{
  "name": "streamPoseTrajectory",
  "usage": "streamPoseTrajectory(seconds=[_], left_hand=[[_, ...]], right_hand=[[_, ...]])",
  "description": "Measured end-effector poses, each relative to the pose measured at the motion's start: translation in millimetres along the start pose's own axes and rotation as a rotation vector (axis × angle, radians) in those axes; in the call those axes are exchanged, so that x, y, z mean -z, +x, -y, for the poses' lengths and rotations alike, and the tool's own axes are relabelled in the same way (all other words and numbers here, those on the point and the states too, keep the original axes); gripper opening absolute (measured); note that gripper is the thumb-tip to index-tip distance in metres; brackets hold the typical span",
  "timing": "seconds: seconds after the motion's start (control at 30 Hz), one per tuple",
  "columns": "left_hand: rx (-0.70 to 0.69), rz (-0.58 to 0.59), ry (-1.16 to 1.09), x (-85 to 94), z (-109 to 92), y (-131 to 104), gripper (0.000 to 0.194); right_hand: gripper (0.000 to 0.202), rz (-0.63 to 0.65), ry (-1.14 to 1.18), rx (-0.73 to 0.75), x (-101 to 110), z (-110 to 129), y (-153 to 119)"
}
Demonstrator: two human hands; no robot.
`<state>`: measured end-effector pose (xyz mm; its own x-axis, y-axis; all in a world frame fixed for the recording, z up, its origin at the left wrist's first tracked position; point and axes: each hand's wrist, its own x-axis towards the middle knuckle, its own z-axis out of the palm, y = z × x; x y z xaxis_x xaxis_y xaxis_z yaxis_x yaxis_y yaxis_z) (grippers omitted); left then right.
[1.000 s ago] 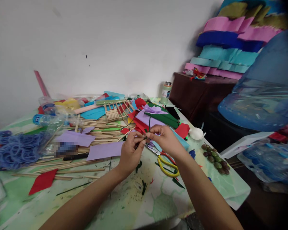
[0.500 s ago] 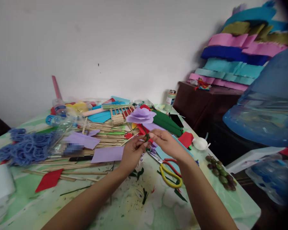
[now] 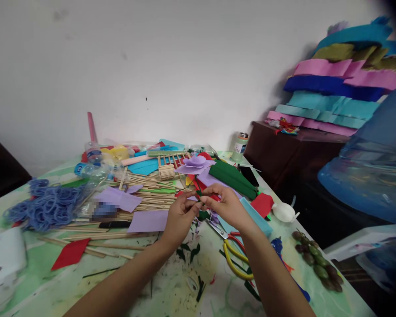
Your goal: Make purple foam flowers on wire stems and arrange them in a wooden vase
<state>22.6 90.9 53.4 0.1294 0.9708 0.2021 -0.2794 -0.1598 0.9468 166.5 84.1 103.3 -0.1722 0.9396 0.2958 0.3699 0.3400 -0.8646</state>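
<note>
A purple paper flower (image 3: 195,164) stands above my hands on a thin green stem (image 3: 199,184). My left hand (image 3: 182,215) is closed in a pinch on the lower stem. Touching the same spot from the other side, my right hand (image 3: 225,203) pinches the stem where green paper wraps it. The fingertips partly hide that wrapping. Below and right of the hands lie scissors (image 3: 235,259) with red and yellow handles, partly covered by my right forearm. Dark green paper scraps (image 3: 188,252) are scattered under my fingers.
Bamboo sticks (image 3: 152,189), purple paper (image 3: 148,221) and blue yarn (image 3: 53,207) spread over the left side. A folded dark green paper (image 3: 234,177) lies behind my right hand. Grapes (image 3: 318,262) sit near the right table edge, and a jar (image 3: 240,146) stands by the wall.
The view has shifted, so the table's things appear lower and mostly further right. The flower is lower and tilted more edge-on. Both hands still pinch the stem, with the right fingers slightly lower.
</note>
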Motion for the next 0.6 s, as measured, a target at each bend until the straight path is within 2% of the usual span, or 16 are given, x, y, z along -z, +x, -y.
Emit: streamPoseTrajectory(seconds=[0.17,0.4,0.5,0.6], left_hand=[[0.010,0.019,-0.002,-0.9,-4.6,-2.7,0.027],[0.006,0.017,0.033,0.7,0.9,-0.8,0.030],[-0.050,0.009,0.162,7.7,10.2,7.0,0.028],[-0.152,0.001,0.448,17.5,16.1,15.4,0.023]], right_hand=[[0.018,-0.012,-0.025,-0.017,2.4,2.1,1.0],[0.022,-0.078,-0.011,-0.002,1.2,7.2,-5.6],[0.017,-0.149,-0.031,0.036,5.4,11.8,-12.1],[0.014,-0.192,-0.035,0.092,10.2,17.5,-20.3]])
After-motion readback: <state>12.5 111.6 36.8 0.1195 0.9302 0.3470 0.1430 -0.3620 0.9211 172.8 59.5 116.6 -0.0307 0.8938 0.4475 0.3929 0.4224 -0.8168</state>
